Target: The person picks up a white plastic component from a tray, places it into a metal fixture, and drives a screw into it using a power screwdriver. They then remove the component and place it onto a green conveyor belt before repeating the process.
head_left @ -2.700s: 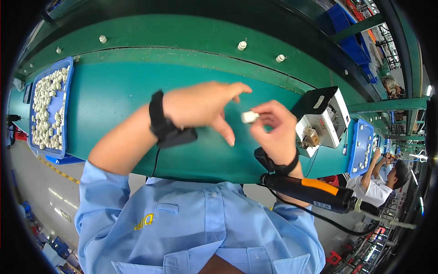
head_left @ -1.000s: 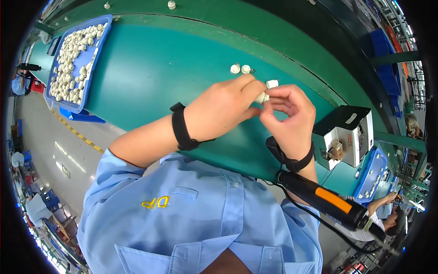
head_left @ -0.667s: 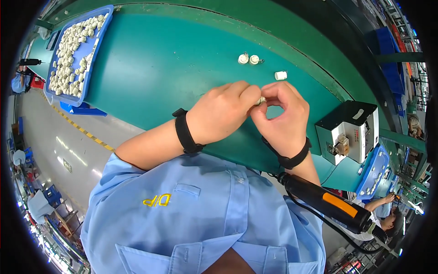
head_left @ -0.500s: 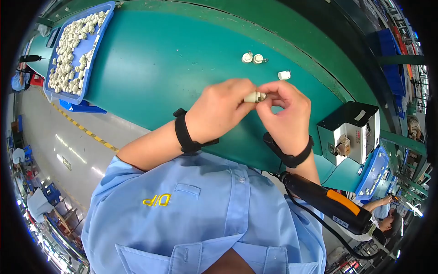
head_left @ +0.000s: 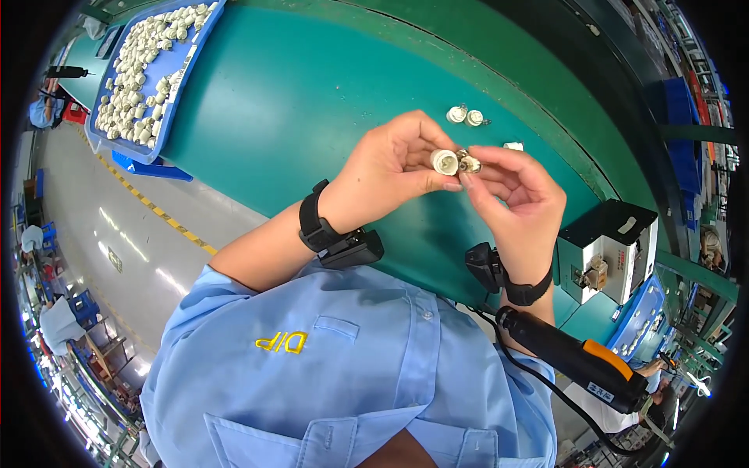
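My left hand (head_left: 394, 160) pinches a white cup-shaped shell (head_left: 445, 162), its hollow mouth turned up toward me. Close against it, the thumb and fingers of my right hand (head_left: 524, 191) grip a small white-and-metal insert (head_left: 470, 164). Shell and insert are side by side above the green bench; whether they touch, I cannot tell. Beyond my hands stand two white round parts with metal bits, a left one (head_left: 456, 115) and a right one (head_left: 474, 118). Another white part (head_left: 513, 146) shows partly behind my right fingers.
A blue tray (head_left: 162, 66) heaped with white parts sits at the far left of the green bench (head_left: 289, 101). A black-and-white boxy device (head_left: 612, 242) stands on the right, near another blue tray (head_left: 641, 316). A black-and-orange power screwdriver (head_left: 573, 359) with a cord hangs beside my right forearm.
My hands have turned and opened out a little. The shell, earlier lying sideways with the metal end at my right fingers, now faces mouth up, with the insert plainly visible beside it.
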`<state>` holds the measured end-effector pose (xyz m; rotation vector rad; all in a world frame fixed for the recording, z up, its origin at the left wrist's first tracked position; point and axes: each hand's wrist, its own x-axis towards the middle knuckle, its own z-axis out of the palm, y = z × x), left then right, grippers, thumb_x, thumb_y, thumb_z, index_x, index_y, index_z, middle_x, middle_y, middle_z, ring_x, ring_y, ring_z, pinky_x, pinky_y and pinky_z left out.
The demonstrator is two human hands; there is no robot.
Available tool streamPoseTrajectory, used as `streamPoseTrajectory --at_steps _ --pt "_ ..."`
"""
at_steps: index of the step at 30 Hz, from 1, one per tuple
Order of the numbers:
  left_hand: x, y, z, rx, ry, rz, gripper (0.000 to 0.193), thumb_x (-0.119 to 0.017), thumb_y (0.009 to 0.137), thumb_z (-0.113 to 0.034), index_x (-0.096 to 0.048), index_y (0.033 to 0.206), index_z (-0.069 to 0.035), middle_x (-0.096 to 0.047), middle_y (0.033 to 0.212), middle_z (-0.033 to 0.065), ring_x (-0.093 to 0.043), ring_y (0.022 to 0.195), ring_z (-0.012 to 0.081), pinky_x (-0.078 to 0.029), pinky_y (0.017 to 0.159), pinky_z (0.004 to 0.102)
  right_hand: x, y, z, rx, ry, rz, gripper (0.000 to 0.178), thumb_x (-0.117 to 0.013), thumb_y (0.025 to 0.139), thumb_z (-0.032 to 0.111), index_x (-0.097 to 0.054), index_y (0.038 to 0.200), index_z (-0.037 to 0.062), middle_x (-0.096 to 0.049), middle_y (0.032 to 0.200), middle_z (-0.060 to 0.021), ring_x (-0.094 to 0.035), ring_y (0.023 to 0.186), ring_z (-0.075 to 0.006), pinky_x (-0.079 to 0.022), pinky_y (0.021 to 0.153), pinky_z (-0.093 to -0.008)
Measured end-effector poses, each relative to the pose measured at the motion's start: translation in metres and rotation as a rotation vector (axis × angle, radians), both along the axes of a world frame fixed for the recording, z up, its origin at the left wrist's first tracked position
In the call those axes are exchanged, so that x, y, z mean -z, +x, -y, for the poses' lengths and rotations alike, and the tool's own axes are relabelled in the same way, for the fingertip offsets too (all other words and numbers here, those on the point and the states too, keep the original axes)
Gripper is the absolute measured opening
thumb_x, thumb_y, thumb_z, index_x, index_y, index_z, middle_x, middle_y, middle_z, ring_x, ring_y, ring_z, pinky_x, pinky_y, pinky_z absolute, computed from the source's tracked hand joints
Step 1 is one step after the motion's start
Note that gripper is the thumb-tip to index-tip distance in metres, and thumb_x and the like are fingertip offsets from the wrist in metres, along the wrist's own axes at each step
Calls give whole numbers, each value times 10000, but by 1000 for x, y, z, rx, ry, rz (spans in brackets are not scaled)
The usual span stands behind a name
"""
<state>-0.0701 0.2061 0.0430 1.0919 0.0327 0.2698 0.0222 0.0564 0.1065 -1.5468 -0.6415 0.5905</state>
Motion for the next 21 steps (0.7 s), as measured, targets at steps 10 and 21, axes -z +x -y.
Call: streamPoseTrajectory --at_steps 10,21 --pt "-4 1 -3 3 -11 35 267 -639 856 81 -475 1035 -29 -595 1223 234 -623 1088 230 -556 905 352 -4 -3 0 -19 -5 250 225 -694 749 -115 -649 952 -30 -655 938 -91 -702 833 -185 -586 761 -278" --pt "-2 -4 -6 47 -26 -3 275 -607 875 87 -526 1124 2 -589 1239 211 -615 1109 223 -550 914 337 -5 1 0 -68 24 204 222 -657 745 -80 -648 959 -25 -565 850 -50 -610 727 -120 -519 607 -228"
